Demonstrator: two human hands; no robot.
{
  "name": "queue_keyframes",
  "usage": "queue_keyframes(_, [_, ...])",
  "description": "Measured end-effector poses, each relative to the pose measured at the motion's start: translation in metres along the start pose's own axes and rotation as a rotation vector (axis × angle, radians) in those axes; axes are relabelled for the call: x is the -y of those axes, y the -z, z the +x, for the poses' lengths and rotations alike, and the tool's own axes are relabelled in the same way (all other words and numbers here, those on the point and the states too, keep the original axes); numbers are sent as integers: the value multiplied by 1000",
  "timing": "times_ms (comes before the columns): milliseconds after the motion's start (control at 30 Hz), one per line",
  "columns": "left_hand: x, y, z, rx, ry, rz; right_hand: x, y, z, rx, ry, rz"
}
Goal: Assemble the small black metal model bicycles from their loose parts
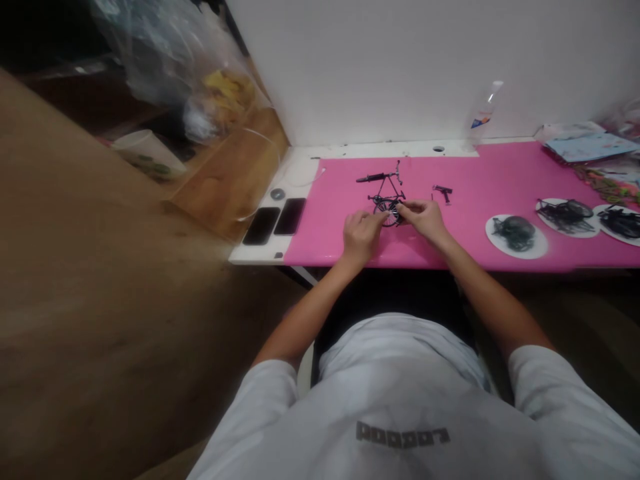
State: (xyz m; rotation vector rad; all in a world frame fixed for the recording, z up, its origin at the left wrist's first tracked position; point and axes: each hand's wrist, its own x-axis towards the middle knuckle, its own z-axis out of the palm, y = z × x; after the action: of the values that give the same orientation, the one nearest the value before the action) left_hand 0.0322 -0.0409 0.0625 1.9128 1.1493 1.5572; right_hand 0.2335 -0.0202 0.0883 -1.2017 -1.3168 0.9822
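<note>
A small black model bicycle [385,185] lies on the pink mat, its spoked wheel [384,212] towards me. My left hand [363,233] has its fingertips closed at the wheel's near right side. From the right, my right hand [423,217] pinches the wheel's right edge, where a dark part sits under the thumb. The fingers cover some of the wheel, so the exact grip points are hidden. Beyond my right hand lies a small black part [443,192], apart from the bicycle.
Three white plates [533,248] of dark parts stand at the right of the pink mat [340,220]. Two phones [290,217] lie on the table's left end. A clear bottle [485,113] stands by the wall. Bags and papers [590,147] pile up at the far right.
</note>
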Motion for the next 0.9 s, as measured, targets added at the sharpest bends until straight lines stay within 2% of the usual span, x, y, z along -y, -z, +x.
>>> queue_keyframes(300, [3,1,0,-12,-144,295,-3,-2,-1,-27,51,-19])
queue_keyframes(600, [1,2,3,-41,-87,127,-8,-3,1,-31,39,-1])
queue_keyframes(900, [11,5,6,67,-259,289,-8,-3,3,2,6,49])
